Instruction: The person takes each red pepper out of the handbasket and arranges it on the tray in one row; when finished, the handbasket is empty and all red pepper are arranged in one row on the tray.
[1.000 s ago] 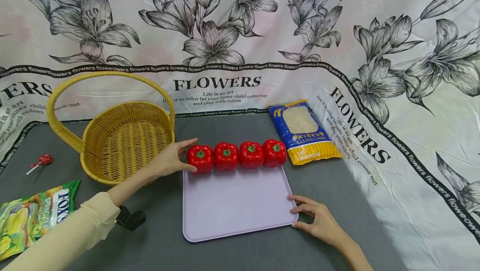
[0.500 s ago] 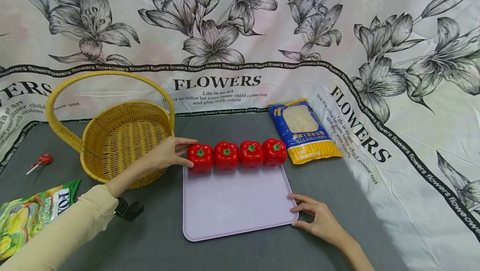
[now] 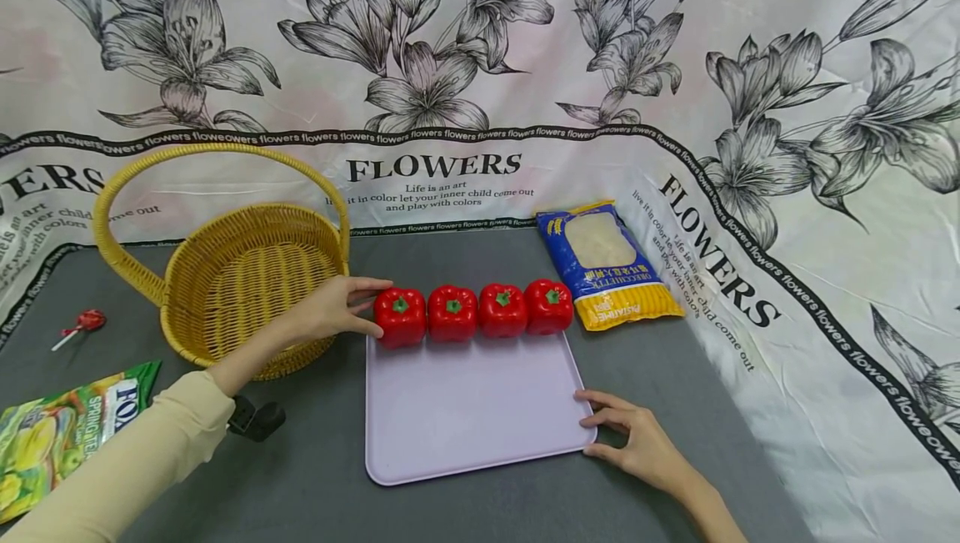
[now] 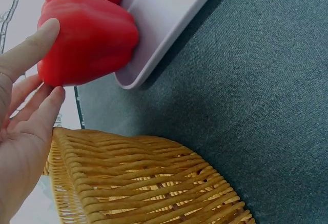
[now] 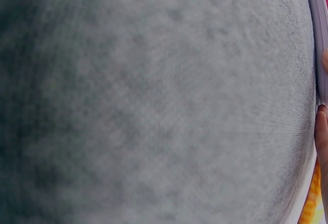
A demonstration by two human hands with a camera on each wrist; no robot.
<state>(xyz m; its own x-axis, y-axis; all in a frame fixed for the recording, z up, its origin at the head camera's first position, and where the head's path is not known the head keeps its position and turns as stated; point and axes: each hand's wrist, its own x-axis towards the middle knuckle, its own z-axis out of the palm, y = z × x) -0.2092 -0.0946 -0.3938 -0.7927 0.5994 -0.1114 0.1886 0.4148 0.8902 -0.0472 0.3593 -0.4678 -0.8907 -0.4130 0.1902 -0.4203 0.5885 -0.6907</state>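
Several red bell peppers stand in a row along the far edge of a pale lilac tray (image 3: pixel 476 418). My left hand (image 3: pixel 330 307) is at the leftmost bell pepper (image 3: pixel 400 322), fingers behind it and thumb at its front left side. In the left wrist view the thumb overlaps this bell pepper (image 4: pixel 92 39) and the fingertips (image 4: pixel 56 98) sit right at its lower edge. At the tray's near right corner, my right hand (image 3: pixel 641 443) holds the rim between fingers and thumb. Only a sliver of those fingers (image 5: pixel 321 137) shows in the right wrist view.
A yellow wicker basket (image 3: pixel 180 334) with a tall handle stands left of the tray, under my left forearm. Behind the tray on the right lies a blue and yellow pasta bag (image 3: pixel 607 263). A red lollipop (image 3: pixel 92 320) and a green sweets bag (image 3: pixel 75 434) lie far left.
My left hand has drawn back slightly to the left, its thumb sliding off the front of the leftmost bell pepper. The right hand, tray and bell peppers look still.
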